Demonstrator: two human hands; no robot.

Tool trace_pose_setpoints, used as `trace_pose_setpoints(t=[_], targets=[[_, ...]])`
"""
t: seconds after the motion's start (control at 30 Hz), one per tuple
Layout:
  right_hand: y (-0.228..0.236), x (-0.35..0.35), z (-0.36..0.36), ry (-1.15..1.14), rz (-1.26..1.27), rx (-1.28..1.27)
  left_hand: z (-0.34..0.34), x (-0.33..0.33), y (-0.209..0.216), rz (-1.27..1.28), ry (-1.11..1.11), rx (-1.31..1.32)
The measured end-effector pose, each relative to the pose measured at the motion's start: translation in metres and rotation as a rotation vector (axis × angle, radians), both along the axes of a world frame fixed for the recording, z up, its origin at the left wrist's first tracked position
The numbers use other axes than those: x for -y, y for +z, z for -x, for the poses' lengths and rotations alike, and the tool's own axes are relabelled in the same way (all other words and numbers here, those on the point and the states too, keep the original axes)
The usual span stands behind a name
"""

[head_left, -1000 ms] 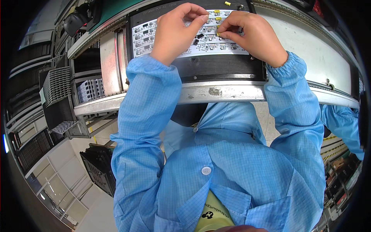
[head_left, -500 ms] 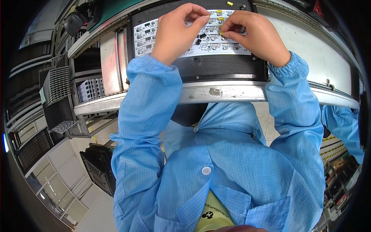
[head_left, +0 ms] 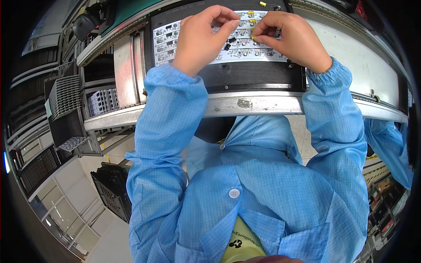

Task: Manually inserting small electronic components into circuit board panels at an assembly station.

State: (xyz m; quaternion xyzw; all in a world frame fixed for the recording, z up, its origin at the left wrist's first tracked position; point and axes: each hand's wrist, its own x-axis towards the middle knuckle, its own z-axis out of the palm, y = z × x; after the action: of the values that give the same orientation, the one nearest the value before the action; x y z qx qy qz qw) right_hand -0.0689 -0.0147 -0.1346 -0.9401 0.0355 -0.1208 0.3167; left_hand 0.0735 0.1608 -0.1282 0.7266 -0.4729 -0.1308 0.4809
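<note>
White circuit boards (head_left: 165,43) lie in rows in a black carrier (head_left: 258,75), under both my hands. My right hand (head_left: 291,40) is closed in a pinch on a small yellow component (head_left: 254,37), low against one of the boards. My left hand (head_left: 202,37) hovers over the boards' middle, thumb and forefinger pressed together; what they hold, if anything, is too small to make out. Two more yellow components (head_left: 252,21) sit on the boards between my hands. Small black connectors (head_left: 227,46) lie loose on the boards beside my left hand.
Metal conveyor rails (head_left: 254,103) run along the near side of the carrier. Another loose yellow component (head_left: 262,4) lies on the carrier's far part. A slotted rack (head_left: 66,97) stands at left. A co-worker's blue sleeve (head_left: 388,142) shows at the right edge.
The carrier and its boards have shifted slightly to the right, and both my hands have moved along with them. My right hand keeps its pinch. The co-worker's sleeve has moved a little.
</note>
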Motion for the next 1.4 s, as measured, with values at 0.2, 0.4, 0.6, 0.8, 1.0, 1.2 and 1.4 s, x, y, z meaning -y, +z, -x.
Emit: trace_pose_setpoints(t=[0.2,0.4,0.6,0.8,1.0,1.2,1.4], targets=[[0.001,0.002,0.000,0.004,0.024,-0.002,0.003,0.000,0.000,0.007,0.014,-0.056],[0.003,0.001,0.000,0.015,0.002,0.006,0.002,0.000,-0.003,-0.015,0.041,-0.112],[0.002,0.001,0.000,0.021,-0.020,0.019,0.002,0.001,-0.007,-0.008,0.044,-0.090],[0.006,0.000,0.001,0.006,0.005,-0.007,0.005,0.001,-0.004,-0.015,0.050,-0.059],[0.001,0.001,0.001,0.006,0.008,0.002,0.003,0.000,-0.005,-0.006,0.024,-0.076],[0.003,0.002,0.001,0.007,-0.007,0.031,0.004,-0.001,-0.002,-0.001,0.023,-0.057],[0.004,0.001,0.000,-0.012,0.039,0.019,0.004,0.001,-0.003,-0.026,0.037,-0.076]])
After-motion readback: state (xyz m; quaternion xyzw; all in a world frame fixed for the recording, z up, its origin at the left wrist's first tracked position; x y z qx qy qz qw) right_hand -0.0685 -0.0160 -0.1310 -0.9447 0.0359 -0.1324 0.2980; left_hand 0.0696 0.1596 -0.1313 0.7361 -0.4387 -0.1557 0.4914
